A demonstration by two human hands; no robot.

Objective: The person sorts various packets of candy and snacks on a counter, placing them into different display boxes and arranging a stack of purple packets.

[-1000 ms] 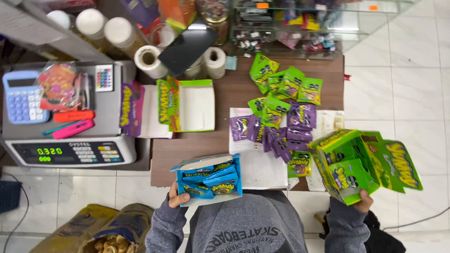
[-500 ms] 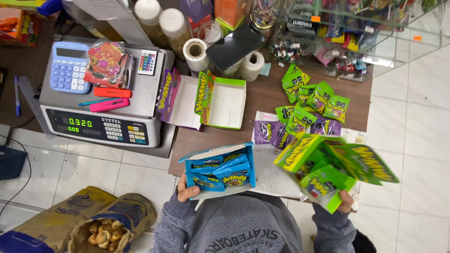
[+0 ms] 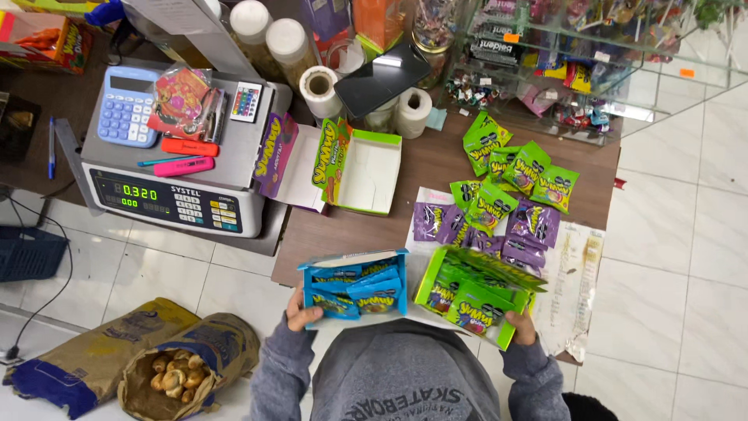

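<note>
Open blue box (image 3: 354,287) of blue packets, open green box (image 3: 474,300), seemingly tilted

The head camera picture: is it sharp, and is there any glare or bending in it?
Head view: mostly sharp, the blue candy box and green candy box crisp; even overhead light, soft shadows; glare on the glass display case; wide-angle bending at the edges.

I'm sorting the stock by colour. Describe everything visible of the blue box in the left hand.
The blue box is an open cardboard display carton, its lid flap folded back along the far edge. It is packed with blue candy packets lying slanted and overlapping. It sits roughly level at the near edge of the brown counter, beside the green box. The left hand grips its near left corner.
</note>
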